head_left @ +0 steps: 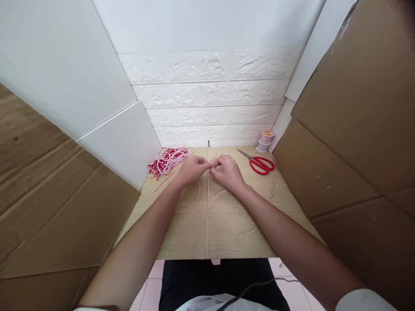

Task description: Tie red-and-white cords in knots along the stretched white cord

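Loosely, pale pink cord loops below both pinching hands.

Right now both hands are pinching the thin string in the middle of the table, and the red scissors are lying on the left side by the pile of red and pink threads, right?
Not quite. The head view shows the red scissors on the right side, near the pink spool. The pile of red and pink threads lies on the left. The left hand and right hand do pinch the thin string mid-table.
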`<state>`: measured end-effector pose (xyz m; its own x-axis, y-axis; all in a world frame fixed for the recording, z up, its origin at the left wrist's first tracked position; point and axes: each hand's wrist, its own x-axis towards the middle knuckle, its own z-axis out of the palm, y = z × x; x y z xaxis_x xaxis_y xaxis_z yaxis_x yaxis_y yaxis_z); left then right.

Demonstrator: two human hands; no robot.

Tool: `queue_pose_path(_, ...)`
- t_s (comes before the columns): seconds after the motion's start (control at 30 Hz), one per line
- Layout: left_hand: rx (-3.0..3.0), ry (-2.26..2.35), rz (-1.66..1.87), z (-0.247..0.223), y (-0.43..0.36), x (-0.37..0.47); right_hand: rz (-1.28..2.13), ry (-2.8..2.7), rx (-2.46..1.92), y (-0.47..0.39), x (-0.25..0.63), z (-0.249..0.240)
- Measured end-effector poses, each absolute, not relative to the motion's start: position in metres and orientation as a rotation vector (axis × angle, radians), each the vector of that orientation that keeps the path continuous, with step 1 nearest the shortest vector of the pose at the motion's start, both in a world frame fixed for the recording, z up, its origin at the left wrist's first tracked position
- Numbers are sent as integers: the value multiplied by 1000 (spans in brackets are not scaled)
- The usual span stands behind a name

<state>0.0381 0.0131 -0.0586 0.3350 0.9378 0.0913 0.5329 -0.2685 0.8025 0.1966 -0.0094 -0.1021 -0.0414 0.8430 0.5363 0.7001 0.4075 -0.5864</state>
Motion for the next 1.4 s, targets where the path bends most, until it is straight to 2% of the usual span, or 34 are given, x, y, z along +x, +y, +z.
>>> queue_pose_path(0.53, 1906, 1302, 797, -60, 18, 34, 410, -1684, -1402, -7, 207, -98)
queue_pose_path(0.8, 1897, 1309, 782, -59, 18, 33, 884, -1450, -1329, -6, 215, -92)
queue_pose_path(1.0, 1865, 1312, 818, -60, 20, 32, 1107, -1358, -1172, -6, 221, -89)
queue_pose_path(1.23, 1886, 1330, 805, -62, 21, 31, 1608, -1038, -981, -18, 221, -68)
queue_pose_path(1.4, 1884, 1343, 799, -63, 22, 30, 1669, -932, -917, -19, 225, -59)
